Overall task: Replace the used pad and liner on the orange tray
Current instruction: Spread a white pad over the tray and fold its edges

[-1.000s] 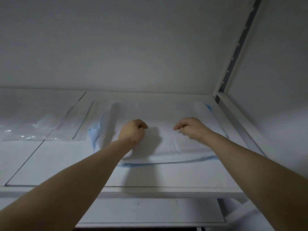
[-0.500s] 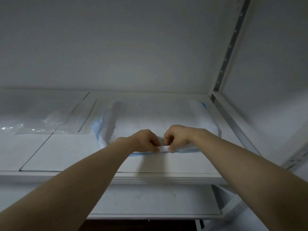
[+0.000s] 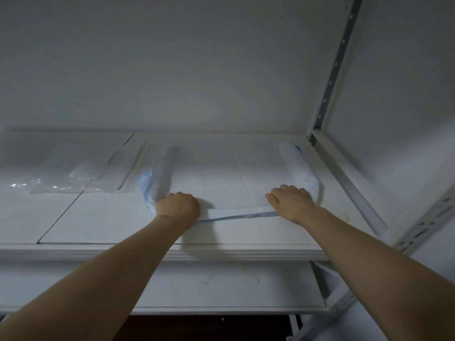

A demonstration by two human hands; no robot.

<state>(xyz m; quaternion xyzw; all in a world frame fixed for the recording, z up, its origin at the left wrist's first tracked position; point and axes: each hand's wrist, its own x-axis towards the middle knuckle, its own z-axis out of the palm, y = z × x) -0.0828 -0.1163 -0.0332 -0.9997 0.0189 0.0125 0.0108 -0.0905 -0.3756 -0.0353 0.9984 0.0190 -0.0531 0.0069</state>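
The white quilted pad (image 3: pixel 229 183) with a light-blue plastic backing lies flat on the upper white shelf (image 3: pixel 103 217) towards its right end, both side edges rolled upward so the blue shows along the left roll and at the far right corner. Its near edge is raised slightly off the shelf between the two hands, showing a thin blue line underneath. The left hand (image 3: pixel 177 205) sits at the pad's near left corner, its grip closed tight with the fingers curled round the bunched edge. The right hand (image 3: pixel 292 202) sits at the near right corner, its grip closed over the edge, fingers bent down onto the top sheet and thumb stretched along it. To the left of the pad, flat clear plastic bags (image 3: pixel 81 175) lie on the same shelf, just beside the rolled edge. A grey perforated metal upright (image 3: pixel 331 80) rises at the shelf's back right corner, and a lower white shelf (image 3: pixel 221 286) shows beneath the forearms.
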